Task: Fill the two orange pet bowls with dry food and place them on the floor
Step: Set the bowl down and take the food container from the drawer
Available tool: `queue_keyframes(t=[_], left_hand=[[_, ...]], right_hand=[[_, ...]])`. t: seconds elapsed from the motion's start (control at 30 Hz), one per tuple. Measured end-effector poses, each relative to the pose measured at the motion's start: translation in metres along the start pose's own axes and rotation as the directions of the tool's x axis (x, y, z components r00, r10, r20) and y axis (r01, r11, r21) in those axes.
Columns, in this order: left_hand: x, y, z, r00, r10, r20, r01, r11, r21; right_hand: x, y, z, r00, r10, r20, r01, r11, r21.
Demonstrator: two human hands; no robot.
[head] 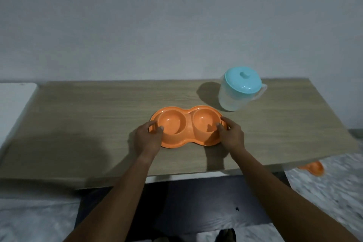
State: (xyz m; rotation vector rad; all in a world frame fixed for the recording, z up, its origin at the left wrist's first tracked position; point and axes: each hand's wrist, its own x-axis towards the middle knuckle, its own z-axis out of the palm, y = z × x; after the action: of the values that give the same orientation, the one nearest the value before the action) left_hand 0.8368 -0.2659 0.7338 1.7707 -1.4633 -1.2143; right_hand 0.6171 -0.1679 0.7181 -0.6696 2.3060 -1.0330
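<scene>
An orange double pet bowl point(186, 126) with two round wells lies on the wooden table point(88, 124), a little right of centre. Both wells look bare, with no food in them. My left hand point(149, 137) grips the bowl's left end, thumb over the rim. My right hand point(230, 134) grips the right end in the same way. A second orange bowl point(313, 168) lies on the floor to the right, partly hidden under the table's edge.
A translucent jug with a light blue lid point(239, 90) stands at the back right of the table, close behind the bowl. A white surface point(13, 100) adjoins the table's left side. Speckled floor point(324, 192) shows at the right.
</scene>
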Motion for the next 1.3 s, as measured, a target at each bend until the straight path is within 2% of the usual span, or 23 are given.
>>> queue_keyframes(t=[0.27, 0.37, 0.53, 0.63, 0.77, 0.87, 0.97, 1.07, 1.17, 1.3], left_hand=[[0.002, -0.004, 0.003, 1.0, -0.006, -0.01, 0.007, 1.0, 0.012], [-0.005, -0.006, 0.006, 1.0, 0.006, -0.028, -0.005, 1.0, 0.028], [-0.036, -0.017, 0.009, 0.983, 0.126, -0.133, -0.127, 0.992, -0.001], [-0.064, -0.053, 0.011, 0.967, 0.154, -0.203, -0.149, 0.988, 0.038], [-0.108, -0.114, 0.012, 0.907, 0.341, -0.246, -0.28, 0.926, 0.254], [-0.134, -0.145, 0.008, 0.901, 0.362, -0.239, -0.267, 0.897, 0.352], [-0.139, -0.172, 0.005, 0.964, 0.244, -0.101, -0.19, 0.907, 0.376], [-0.126, -0.19, 0.001, 0.991, 0.135, 0.017, -0.132, 0.931, 0.34], [-0.097, -0.208, 0.004, 0.996, 0.029, 0.085, -0.046, 0.977, 0.208], [-0.049, -0.222, 0.022, 0.987, -0.02, 0.158, 0.005, 0.996, 0.093]], right_hand=[[-0.002, -0.006, -0.017, 0.995, 0.027, -0.101, -0.014, 0.993, 0.12], [-0.002, -0.005, -0.022, 0.997, 0.022, -0.074, -0.013, 0.994, 0.111], [-0.031, 0.008, -0.009, 0.99, -0.116, -0.077, 0.123, 0.988, 0.098], [-0.067, 0.031, 0.002, 0.967, -0.254, 0.007, 0.25, 0.957, 0.147], [-0.109, 0.074, 0.018, 0.898, -0.363, 0.251, 0.34, 0.931, 0.132], [-0.121, 0.11, 0.042, 0.866, -0.297, 0.403, 0.298, 0.953, 0.064], [-0.124, 0.134, 0.065, 0.875, -0.179, 0.449, 0.184, 0.982, 0.034], [-0.123, 0.14, 0.085, 0.911, -0.076, 0.406, 0.057, 0.997, 0.059], [-0.118, 0.141, 0.107, 0.948, 0.0, 0.319, -0.031, 0.995, 0.093], [-0.106, 0.153, 0.141, 0.968, 0.09, 0.235, -0.123, 0.984, 0.128]])
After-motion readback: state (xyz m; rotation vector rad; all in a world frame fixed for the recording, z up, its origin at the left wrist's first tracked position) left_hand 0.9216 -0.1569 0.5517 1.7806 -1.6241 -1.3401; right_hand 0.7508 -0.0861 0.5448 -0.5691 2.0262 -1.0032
